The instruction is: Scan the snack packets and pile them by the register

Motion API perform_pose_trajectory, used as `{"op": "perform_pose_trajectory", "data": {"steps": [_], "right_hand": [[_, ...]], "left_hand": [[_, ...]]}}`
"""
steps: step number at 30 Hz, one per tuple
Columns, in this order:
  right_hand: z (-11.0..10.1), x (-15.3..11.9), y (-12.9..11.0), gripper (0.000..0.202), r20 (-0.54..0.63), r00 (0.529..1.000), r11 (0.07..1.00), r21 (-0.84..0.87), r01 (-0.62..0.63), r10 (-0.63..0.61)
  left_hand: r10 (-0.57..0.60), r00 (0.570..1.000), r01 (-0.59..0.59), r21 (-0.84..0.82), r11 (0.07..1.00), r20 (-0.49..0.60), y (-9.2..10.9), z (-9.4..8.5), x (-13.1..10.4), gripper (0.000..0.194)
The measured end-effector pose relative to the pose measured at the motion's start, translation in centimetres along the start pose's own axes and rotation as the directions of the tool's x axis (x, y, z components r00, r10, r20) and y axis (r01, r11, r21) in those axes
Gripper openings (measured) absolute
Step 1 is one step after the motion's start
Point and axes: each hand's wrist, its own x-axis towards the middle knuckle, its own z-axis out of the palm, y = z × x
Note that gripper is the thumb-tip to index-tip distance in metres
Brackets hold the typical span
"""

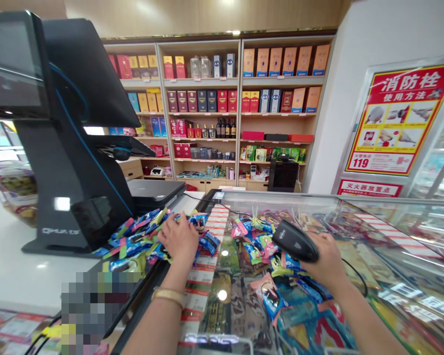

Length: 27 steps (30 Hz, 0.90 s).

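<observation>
My right hand [327, 261] is wrapped round a black barcode scanner [296, 240], held above a pile of small snack packets [268, 296] on the glass counter top. These wrappers are blue, pink and green. My left hand [179, 237], with a gold-coloured band at the wrist, is over a second heap of similar packets [133, 241] at the counter's left edge. Its fingers curl down onto the packets, and the fingertips are partly hidden among them. A few blue packets [209, 241] lie just right of that hand.
A black point-of-sale terminal [74, 148] stands on the white counter [7, 276] at left, beside a flat dark device [157, 191]. The scanner's cable [357, 276] trails over the glass. Shelves of boxed goods [202, 101] line the back wall. A red poster [403, 121] hangs at right.
</observation>
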Motion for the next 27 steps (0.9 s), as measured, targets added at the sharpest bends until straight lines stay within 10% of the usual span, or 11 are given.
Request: {"op": "perform_pose_trajectory", "data": {"steps": [8,14,18,27], "right_hand": [[0.1,-0.2,0.2,0.02,-0.001,1.0,1.0,-0.022,-0.02,0.02],[0.4,-0.3,0.4,0.021,0.014,0.999,0.999,-0.018,-0.042,0.042],[0.4,-0.2,0.4,0.018,0.011,0.999,0.999,-0.013,-0.034,0.034],[0.2,0.2,-0.5,0.012,0.043,0.998,0.999,0.033,-0.043,0.042]], "left_hand": [[0.289,0.956,-0.292,-0.168,0.941,-0.044,1.9,-0.2,-1.5,0.038],[0.778,0.604,-0.704,-0.343,0.622,0.171,4.8,0.6,-4.5,0.034],[0.835,0.486,-0.757,-0.353,0.55,0.259,5.2,1.2,-5.1,0.039],[0.821,0.521,-0.701,-0.431,0.568,0.235,4.8,1.8,-4.9,0.062]]}}
